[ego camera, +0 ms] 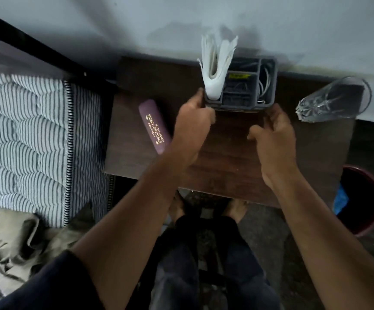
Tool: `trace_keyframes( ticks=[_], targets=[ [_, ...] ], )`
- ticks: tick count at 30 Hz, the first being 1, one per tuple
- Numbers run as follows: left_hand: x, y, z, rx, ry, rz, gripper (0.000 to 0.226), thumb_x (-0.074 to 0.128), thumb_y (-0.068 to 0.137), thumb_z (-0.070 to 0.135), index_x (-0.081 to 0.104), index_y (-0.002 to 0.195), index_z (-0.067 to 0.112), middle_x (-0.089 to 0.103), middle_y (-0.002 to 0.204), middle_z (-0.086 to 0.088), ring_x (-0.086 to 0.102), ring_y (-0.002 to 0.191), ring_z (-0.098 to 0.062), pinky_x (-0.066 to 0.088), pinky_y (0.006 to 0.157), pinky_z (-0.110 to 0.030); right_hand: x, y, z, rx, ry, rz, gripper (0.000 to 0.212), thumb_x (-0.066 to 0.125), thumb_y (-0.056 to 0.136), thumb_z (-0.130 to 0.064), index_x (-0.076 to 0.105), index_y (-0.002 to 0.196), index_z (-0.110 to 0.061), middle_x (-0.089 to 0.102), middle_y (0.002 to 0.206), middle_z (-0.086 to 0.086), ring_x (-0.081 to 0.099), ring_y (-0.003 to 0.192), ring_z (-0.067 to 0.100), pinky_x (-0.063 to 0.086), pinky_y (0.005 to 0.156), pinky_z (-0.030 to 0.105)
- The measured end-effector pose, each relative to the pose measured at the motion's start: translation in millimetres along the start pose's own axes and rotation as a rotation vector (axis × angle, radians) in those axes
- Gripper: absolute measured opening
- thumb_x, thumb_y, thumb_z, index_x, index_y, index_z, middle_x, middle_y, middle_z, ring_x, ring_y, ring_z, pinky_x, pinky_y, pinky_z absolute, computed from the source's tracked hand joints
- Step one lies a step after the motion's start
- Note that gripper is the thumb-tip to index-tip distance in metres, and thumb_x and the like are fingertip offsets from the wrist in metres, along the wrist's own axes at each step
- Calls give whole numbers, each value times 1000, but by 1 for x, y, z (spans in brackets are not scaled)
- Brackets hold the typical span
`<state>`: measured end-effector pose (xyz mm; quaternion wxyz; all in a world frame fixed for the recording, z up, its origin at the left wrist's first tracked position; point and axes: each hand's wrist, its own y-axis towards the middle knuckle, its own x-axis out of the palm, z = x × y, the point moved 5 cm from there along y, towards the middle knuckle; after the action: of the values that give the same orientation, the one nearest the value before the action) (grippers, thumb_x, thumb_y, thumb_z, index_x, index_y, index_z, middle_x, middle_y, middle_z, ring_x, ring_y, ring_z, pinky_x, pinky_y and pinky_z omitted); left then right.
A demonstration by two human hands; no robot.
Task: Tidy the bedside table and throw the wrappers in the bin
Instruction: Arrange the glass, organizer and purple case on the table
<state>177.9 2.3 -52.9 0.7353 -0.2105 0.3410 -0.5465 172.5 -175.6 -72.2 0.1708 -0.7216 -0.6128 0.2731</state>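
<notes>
Grey plastic forms the compartmented organiser (240, 86), which stands at the back of the dark wood-grain surface (226, 157), close to the wall. It holds a folded bundle of white paper napkins (216, 70) in its left compartment and white cables (265, 79) in the right ones. The left hand (193, 121) grips the organiser at its lower left corner, fingers curled against the wall. The right hand (273, 128) hovers just beside the lower right corner, fingers loosely curled and grasping nothing; whether its fingertips touch the organiser cannot be told. The organiser is probably light and rigid, with smooth walls that may slip under a one-sided pull. Take hold low on both side walls and slide it rather than lift it, since the tall napkins raise the load and could spill out. A purple spectacle case (153, 126) lies to the left, rigid and easy to grasp around its middle. A clear drinking glass (333, 101) lies on its side at the right edge; treat it as fragile and liable to roll. A dark red bin (360, 204) stands on the floor below the right corner. No wrappers are visible on the surface.
</notes>
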Motion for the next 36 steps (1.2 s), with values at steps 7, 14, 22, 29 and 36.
trace_keyframes(
  ticks=[7, 14, 22, 29, 36],
  targets=[
    [5, -2, 0, 16, -25, -65, 80, 51, 79, -6, 42, 155, 17, 70, 128, -11, 66, 111, -32, 55, 100, -48, -3, 13, -8, -56, -35, -23, 86, 52, 73, 14, 36, 155, -6, 49, 156, 7, 48, 142, 18, 45, 107, 35],
    [3, 6, -9, 42, -31, -50, 84, 53, 84, 1, 29, 161, 25, 58, 89, 20, 56, 59, 6, 50, 61, -17, 5, -2, 7, -15, -24, 56, 82, 56, 80, 16, 35, 156, -7, 49, 154, -3, 49, 139, 6, 42, 117, 36],
    [-87, -22, -85, -68, -248, 441, 41, 51, 95, -5, 72, 123, 18, 77, 115, 2, 72, 110, -9, 55, 106, -37, 82, -59, 38, -102, -498, 29, 51, 64, 87, -7, 60, 136, -19, 62, 126, 0, 59, 90, 1, 41, 74, -4],
    [-123, -12, -117, -191, -322, 369, 47, 52, 98, -2, 57, 142, 11, 67, 130, 3, 64, 123, -11, 47, 115, -34, 165, -40, 31, -189, -660, -222, 56, 70, 90, -15, 55, 143, -6, 59, 132, 13, 62, 116, 25, 49, 104, 36],
    [-108, 0, -113, -246, -399, 232, 47, 56, 90, 11, 62, 137, 12, 75, 119, 1, 72, 102, -9, 57, 102, -33, 183, -51, 42, -237, -800, -273, 78, 81, 81, -32, 47, 146, -6, 51, 133, 15, 50, 122, 31, 47, 101, 42]
  ],
)
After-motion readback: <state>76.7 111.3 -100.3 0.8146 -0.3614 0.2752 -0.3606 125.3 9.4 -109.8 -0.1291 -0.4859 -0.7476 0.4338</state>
